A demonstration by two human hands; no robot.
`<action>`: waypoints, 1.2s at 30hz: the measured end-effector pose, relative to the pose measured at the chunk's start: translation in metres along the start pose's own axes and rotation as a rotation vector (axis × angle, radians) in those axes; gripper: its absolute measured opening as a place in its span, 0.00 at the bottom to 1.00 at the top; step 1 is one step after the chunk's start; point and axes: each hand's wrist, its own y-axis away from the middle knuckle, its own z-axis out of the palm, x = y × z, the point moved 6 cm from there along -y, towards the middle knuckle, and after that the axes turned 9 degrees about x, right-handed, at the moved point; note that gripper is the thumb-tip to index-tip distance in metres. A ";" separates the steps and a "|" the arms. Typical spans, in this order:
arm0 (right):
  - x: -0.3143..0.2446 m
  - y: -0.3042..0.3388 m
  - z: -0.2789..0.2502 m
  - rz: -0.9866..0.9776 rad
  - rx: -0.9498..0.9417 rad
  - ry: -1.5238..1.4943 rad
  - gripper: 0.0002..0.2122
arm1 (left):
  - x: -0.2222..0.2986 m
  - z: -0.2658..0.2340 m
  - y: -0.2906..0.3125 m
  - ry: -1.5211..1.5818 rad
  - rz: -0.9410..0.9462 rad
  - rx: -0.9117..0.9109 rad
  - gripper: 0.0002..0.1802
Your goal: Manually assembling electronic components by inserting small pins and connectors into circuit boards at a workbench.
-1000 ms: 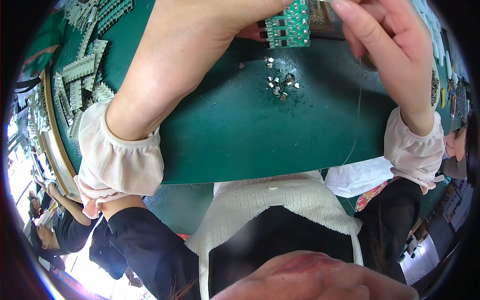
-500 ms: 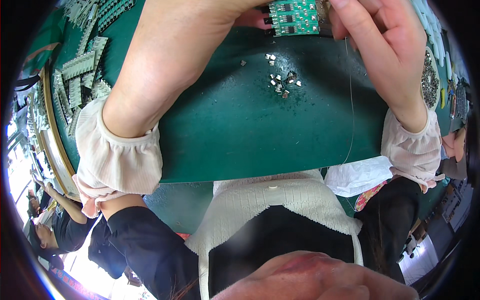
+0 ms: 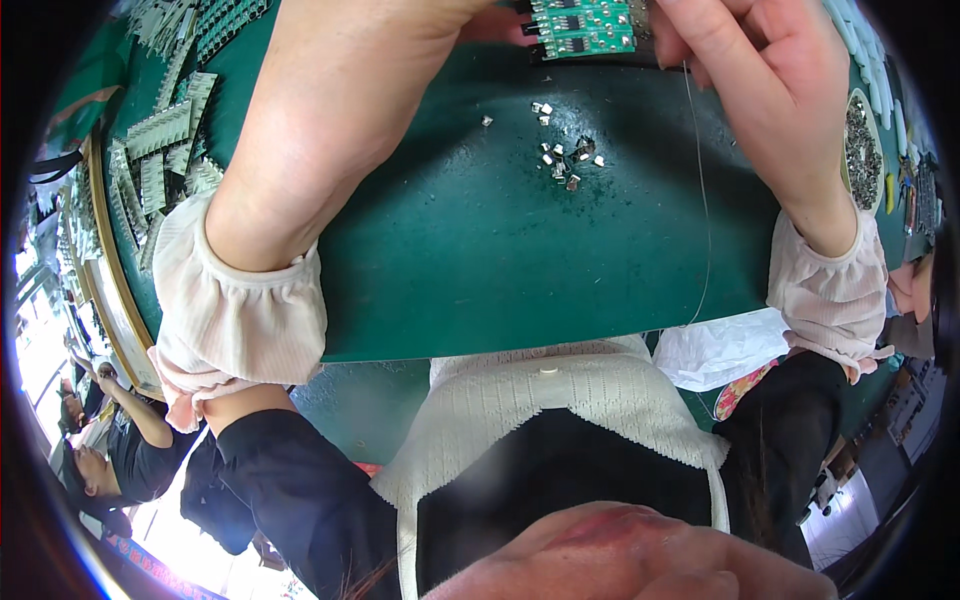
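Observation:
A strip of green circuit boards (image 3: 588, 28) with small black chips is at the top edge of the head view. My left hand (image 3: 450, 14) is closed at the strip's left end; most of its fingers are cut off by the frame edge. My right hand (image 3: 755, 60) is curled at the strip's right end. From its fingers a thin metallic wire (image 3: 704, 190), which looks like solder wire, hangs down past the table's front edge. Small metal pieces (image 3: 558, 158) lie loosely on the green table (image 3: 520, 270) below the strip, among dark specks.
At the left lie piled pale board strips (image 3: 158, 135) and more green boards (image 3: 225, 28). A round tray (image 3: 877, 165) of small metal parts stands at the right, near white tubes (image 3: 865, 40). A white plastic bag (image 3: 720, 350) lies below the table edge. Another person (image 3: 140, 450) sits at lower left.
The circuit board strip and both hands have shifted slightly upward, towards the far side and a little left. The wire hangs with a slightly different curve.

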 end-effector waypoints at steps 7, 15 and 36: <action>-0.023 0.001 -0.002 0.132 -0.036 0.161 0.05 | 0.004 -0.008 -0.001 0.083 -0.003 -0.153 0.17; -0.023 0.001 -0.011 0.408 -0.087 0.168 0.07 | -0.001 -0.003 -0.001 0.000 -0.039 -0.086 0.17; -0.020 0.044 0.021 -0.103 -0.487 0.470 0.08 | -0.019 -0.015 -0.005 0.077 -0.081 -0.149 0.17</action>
